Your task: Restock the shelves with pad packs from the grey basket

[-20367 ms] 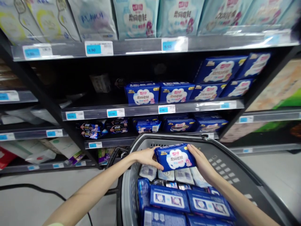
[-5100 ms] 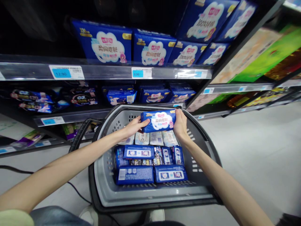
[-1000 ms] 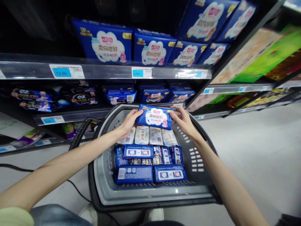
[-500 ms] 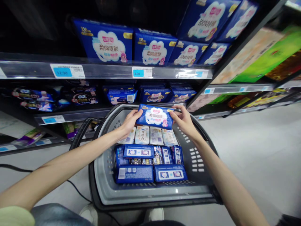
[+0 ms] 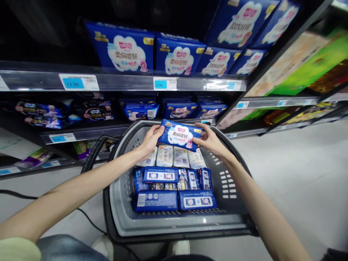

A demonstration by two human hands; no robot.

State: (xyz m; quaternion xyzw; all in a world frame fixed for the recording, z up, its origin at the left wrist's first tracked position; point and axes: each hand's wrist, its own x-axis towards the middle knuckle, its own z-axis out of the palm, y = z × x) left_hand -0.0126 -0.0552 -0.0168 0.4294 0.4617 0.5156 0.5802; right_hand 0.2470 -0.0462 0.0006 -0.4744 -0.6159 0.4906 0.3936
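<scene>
I hold a blue pack with a white cloud label (image 5: 179, 135) between both hands, above the far end of a grey shopping basket (image 5: 122, 214). My left hand (image 5: 150, 139) grips its left end, fingers curled round it. My right hand (image 5: 209, 139) grips its right end. Beneath the pack, the basket holds a row of pale packs (image 5: 173, 156) and several blue packs (image 5: 160, 174) lying flat.
Dark store shelves stand ahead, with matching blue packs (image 5: 123, 50) on the upper shelf and smaller ones (image 5: 181, 108) below. Price tags (image 5: 78, 82) line the shelf edges. A black cable (image 5: 87, 219) crosses the grey floor on the left. Green packaging (image 5: 307, 65) fills shelves to the right.
The pack has tilted slightly, right end lower, and my right hand has shifted a little down along its end. Basket and shelves stay where they were.
</scene>
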